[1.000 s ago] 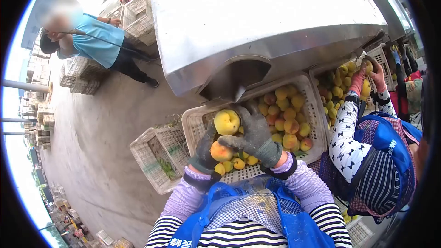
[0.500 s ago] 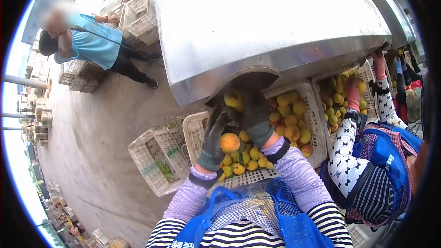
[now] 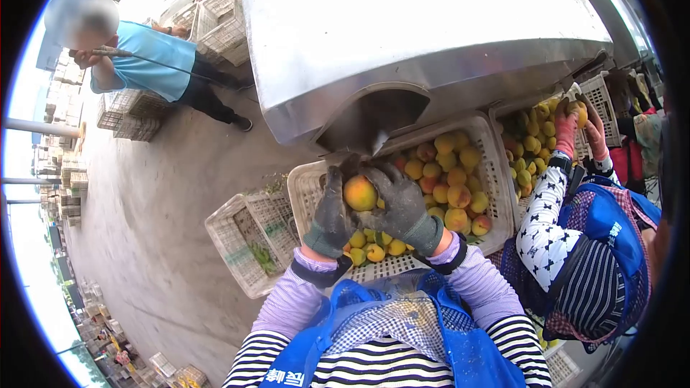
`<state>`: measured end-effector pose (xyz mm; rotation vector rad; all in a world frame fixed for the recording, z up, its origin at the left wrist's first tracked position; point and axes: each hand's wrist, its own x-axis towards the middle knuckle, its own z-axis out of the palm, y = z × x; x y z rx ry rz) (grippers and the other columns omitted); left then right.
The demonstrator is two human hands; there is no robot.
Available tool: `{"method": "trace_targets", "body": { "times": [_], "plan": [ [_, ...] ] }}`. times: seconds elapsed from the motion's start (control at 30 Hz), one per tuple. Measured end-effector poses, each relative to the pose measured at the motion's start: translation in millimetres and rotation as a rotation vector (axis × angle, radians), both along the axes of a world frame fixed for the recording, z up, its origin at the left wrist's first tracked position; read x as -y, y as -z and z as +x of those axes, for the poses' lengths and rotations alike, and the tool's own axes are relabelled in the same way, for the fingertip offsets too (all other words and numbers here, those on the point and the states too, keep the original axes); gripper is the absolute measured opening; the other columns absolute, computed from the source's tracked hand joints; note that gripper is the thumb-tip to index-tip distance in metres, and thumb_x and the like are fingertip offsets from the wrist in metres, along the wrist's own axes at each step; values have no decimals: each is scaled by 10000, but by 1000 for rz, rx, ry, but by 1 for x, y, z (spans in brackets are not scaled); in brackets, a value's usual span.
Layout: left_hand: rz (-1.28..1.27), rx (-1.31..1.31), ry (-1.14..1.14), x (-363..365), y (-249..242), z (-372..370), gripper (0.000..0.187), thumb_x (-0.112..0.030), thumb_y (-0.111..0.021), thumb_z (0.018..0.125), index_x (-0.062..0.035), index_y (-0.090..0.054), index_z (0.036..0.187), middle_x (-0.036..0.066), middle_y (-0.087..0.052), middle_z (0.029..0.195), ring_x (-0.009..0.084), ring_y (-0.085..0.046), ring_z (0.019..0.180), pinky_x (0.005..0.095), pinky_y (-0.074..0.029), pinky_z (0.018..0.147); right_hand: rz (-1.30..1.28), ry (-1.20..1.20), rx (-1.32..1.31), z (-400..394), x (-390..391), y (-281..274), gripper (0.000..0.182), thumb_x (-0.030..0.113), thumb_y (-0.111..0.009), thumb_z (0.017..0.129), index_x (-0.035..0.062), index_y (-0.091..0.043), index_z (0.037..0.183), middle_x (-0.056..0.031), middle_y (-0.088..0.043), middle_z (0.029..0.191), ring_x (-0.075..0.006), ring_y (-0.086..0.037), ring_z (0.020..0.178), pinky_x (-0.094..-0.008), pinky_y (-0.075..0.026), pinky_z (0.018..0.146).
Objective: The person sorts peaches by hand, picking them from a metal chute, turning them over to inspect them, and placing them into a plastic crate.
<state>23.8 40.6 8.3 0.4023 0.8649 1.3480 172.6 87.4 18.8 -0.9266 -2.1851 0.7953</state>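
Note:
A yellow-red peach (image 3: 360, 192) sits between my two dark-gloved hands above the front crate. My left hand (image 3: 330, 214) presses against its left side, fingers pointing up. From the right, the fingers of my right hand (image 3: 401, 205) curl over toward the same fruit. Beneath them a white plastic crate (image 3: 305, 179) holds many yellow peaches (image 3: 375, 252), partly hidden by my hands. Just beyond my fingertips is the dark cut-out opening (image 3: 374, 116) in the edge of a metal machine (image 3: 431, 75).
A second crate (image 3: 503, 179) of peaches stands to the right. There a co-worker in pink gloves (image 3: 568, 126) holds a peach (image 3: 581, 112). Another crate (image 3: 251, 244) with leaves lies on the floor at left. A person in a light blue shirt (image 3: 154, 57) stands beyond.
My hands have drawn back from the machine's opening toward me and closed around a peach over the crate. The co-worker's hands have come together on a peach.

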Motion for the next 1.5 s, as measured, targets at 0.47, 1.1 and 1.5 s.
{"method": "trace_targets", "body": {
  "times": [0.47,1.1,1.5],
  "plan": [
    [77,-241,181,16,-9,9,462,-335,-379,1084,-23,-434,1420,132,-546,1357,205,-576,1199,329,-503,1000,-65,44,-37,20,13,-24,719,359,-840,691,79,-575,1297,-173,-607,1178,-349,-618,1063,-419,-534,875],
    [-683,-834,86,17,275,-18,449,-395,-525,951,-91,-565,1279,169,-668,1163,319,-644,1025,418,-499,888,81,308,81,-21,-84,34,276,296,-712,868,46,-679,982,-117,-673,850,-309,-658,724,-419,-514,625],
    [-388,-1495,804,-28,289,59,608,-290,-597,910,-68,-417,1448,199,-474,1414,354,-505,1279,407,-439,1048,-400,184,364,11,-43,274,218,201,-643,884,83,-660,1067,-182,-675,970,-330,-650,924,-430,-510,773]
  ]
}}
